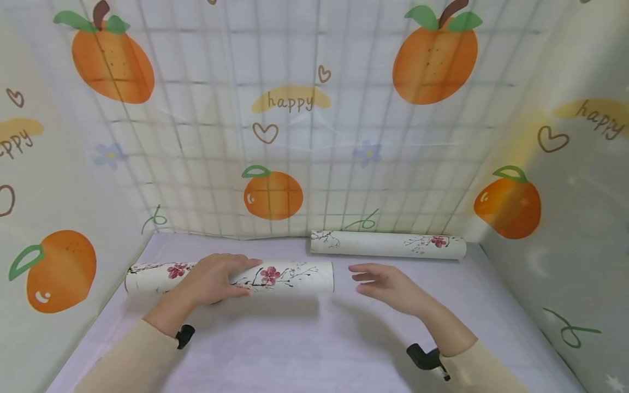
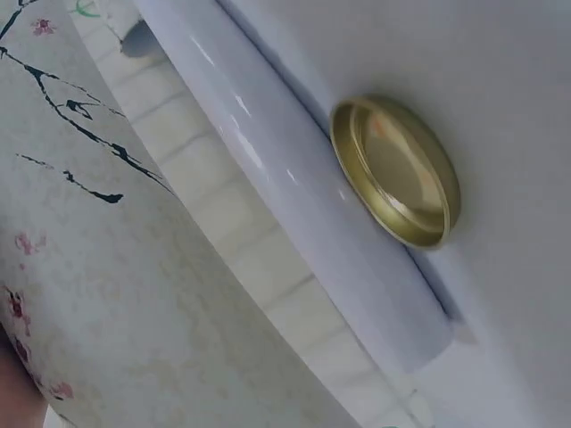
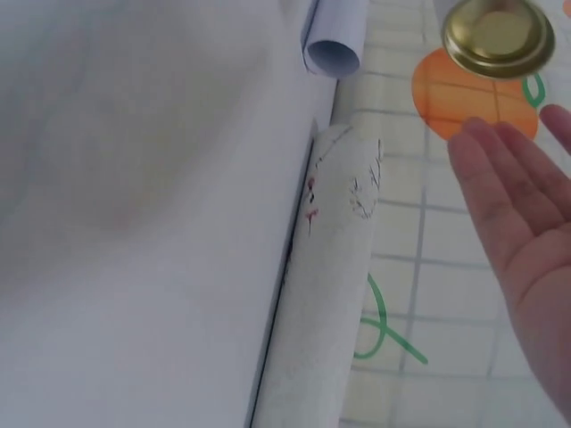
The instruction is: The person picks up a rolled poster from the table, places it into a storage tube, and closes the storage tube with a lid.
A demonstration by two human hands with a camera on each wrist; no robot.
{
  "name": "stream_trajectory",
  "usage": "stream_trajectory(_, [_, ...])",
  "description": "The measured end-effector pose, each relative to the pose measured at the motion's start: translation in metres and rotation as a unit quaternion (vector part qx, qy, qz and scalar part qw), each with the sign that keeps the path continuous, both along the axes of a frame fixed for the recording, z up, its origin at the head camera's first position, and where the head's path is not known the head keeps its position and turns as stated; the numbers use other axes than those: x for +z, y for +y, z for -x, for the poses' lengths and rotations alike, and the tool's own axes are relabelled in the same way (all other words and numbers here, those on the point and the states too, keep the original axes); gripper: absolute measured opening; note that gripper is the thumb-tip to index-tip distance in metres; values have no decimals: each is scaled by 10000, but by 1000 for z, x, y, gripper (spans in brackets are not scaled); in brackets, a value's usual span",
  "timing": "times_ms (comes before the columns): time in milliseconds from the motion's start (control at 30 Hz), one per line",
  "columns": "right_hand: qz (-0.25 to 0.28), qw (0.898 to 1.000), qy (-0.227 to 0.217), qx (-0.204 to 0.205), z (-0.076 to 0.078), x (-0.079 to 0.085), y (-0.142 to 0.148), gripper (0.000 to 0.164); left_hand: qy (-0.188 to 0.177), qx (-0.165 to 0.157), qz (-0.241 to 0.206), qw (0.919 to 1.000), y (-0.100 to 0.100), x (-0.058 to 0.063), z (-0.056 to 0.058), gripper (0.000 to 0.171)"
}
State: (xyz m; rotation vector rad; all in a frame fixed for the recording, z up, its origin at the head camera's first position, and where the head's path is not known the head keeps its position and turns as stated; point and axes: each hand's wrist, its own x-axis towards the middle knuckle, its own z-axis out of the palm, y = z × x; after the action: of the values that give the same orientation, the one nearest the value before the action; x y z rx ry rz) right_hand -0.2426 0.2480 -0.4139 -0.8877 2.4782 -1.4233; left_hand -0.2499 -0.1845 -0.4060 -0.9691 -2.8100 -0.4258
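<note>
In the head view my left hand grips a roll of blossom-printed wallpaper from above, thumb in front and fingers over the back. The roll lies sideways, its shadow on the table below it. Past its right end, my right hand stays apart from it with fingers extended and nothing held. The left wrist view shows the printed roll up close and a round gold metal lid overlapping a plain white roll. A gold disc appears beyond the right hand's fingertips in the right wrist view.
A second blossom-printed roll lies at the back right against the orange-printed curtain. In the right wrist view, the hollow end of a plain roll shows beyond it. Curtains also border the lilac tabletop on both sides.
</note>
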Motion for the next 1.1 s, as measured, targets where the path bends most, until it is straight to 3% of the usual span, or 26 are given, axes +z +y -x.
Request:
stream_trajectory(267, [-83, 9996, -26, -269, 1, 6, 13, 43, -256, 294, -47, 9992, -9, -1, 20, 71])
stream_trajectory(567, [-469, 9969, 152, -608, 6, 15, 24, 43, -334, 493, -135, 9981, -19, -2, 52, 72])
stream_trajectory(867, [-523, 9951, 339, -763, 15, 14, 37, 38, -94, 339, 108, 9993, -25, -7, 79, 72])
stream_trajectory(1100, [-525, 9947, 317, -826, 21, 14, 46, 39, -466, 462, -153, 9977, -27, -14, 91, 72])
